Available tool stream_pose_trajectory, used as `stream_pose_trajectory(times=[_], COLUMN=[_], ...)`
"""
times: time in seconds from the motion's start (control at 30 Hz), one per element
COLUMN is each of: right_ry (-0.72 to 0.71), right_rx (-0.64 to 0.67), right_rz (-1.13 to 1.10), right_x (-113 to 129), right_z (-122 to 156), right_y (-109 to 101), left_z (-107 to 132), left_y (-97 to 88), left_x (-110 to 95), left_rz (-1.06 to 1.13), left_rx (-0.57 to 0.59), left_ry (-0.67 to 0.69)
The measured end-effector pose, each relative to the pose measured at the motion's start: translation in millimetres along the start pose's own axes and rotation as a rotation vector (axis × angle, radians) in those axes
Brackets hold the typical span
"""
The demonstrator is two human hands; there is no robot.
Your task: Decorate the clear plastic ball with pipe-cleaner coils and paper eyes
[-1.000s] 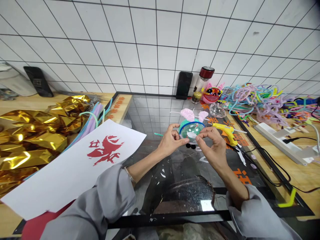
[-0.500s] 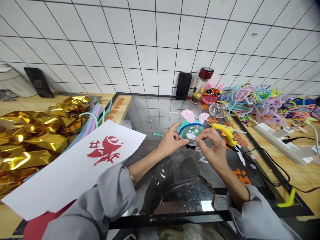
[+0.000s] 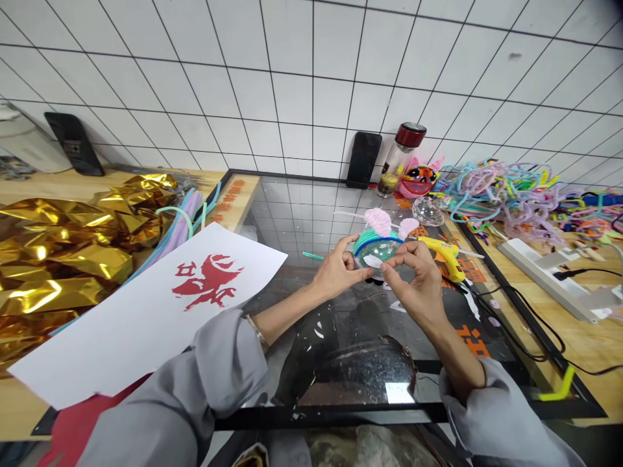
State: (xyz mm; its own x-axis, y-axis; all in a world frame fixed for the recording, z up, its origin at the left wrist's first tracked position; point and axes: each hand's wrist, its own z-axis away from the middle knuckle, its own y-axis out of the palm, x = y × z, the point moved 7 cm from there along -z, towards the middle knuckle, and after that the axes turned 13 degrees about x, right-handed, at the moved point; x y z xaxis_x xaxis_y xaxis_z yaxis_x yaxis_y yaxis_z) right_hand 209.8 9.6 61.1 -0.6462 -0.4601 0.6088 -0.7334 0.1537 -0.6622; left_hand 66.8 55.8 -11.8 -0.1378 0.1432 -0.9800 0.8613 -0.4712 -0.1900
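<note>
My left hand [image 3: 343,268] grips the left side of a small pipe-cleaner craft figure [image 3: 372,241], thumb along its lower front. The figure has a green fuzzy body, a blue rim, a clear dome front and two pink ears [image 3: 378,222]. Between the thumb and fingertips of my right hand [image 3: 413,272] is a small white leaf-shaped piece [image 3: 372,261], held against the front of the dome. Whether it touches the dome I cannot tell. Dark round bits show just under the figure. A yellow glue gun [image 3: 446,256] lies right beside my right hand.
White paper with red print [image 3: 209,282] and gold foil [image 3: 63,240] lie left. At the back stand a phone [image 3: 364,159], a glass bottle [image 3: 392,170] and a finished-looking pink craft [image 3: 417,179]. Pipe cleaners [image 3: 506,194], a power strip [image 3: 545,279] and cables [image 3: 530,331] are right.
The view has shifted slightly. The white piece now sits a little lower and more tilted across the dome's front. Both hands keep their grips.
</note>
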Motion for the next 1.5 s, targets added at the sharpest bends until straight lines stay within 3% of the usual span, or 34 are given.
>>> stream_pose_trajectory(times=[0.6, 1.5], right_ry=[0.022, 0.045], right_rx=[0.055, 0.031], right_rz=[0.106, 0.142], right_x=[1.6, 2.9], right_z=[-7.1, -7.8], right_y=[0.9, 2.0], left_z=[2.4, 2.1], left_y=[2.3, 0.8], left_x=[-3.5, -6.4], left_rz=[0.049, 0.084], left_rx=[0.081, 0.058], left_ry=[0.028, 0.032])
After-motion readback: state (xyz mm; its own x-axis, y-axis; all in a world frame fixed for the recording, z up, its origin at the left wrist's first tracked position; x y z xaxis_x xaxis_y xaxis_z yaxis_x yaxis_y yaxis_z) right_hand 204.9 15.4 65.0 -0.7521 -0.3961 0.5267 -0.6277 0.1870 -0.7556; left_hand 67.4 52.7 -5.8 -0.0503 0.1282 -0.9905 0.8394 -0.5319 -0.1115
